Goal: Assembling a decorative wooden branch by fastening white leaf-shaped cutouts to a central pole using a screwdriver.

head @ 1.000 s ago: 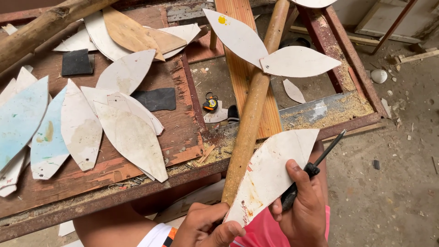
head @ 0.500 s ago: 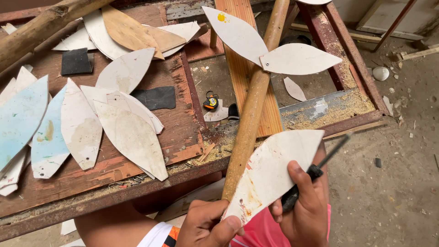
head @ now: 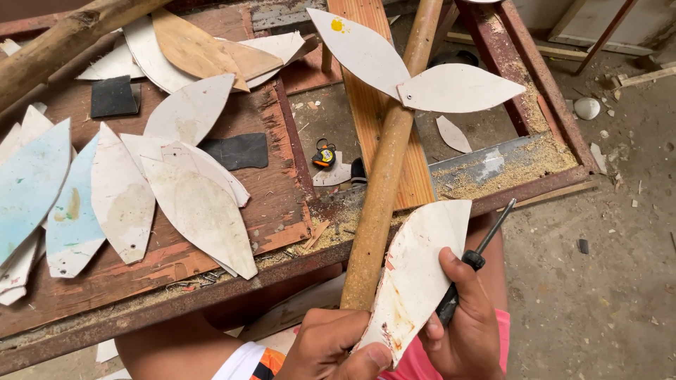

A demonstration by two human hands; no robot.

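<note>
Gripping a white leaf-shaped cutout (head: 415, 274) against the wooden pole (head: 384, 176), the left hand (head: 331, 348) is closing around its base; the right hand (head: 465, 324) is clutching a screwdriver (head: 472, 264), which risks slipping and gouging fingers.

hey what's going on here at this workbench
A person is holding a white leaf-shaped cutout against a wooden pole. The left hand grips the cutout's lower tip, while the right hand steadies its edge and also holds a black-handled screwdriver. Higher on the pole, two similar leaves are already attached. Many more cutouts lie spread on the worn bench, with a small tape measure and sawdust nearby.
</note>
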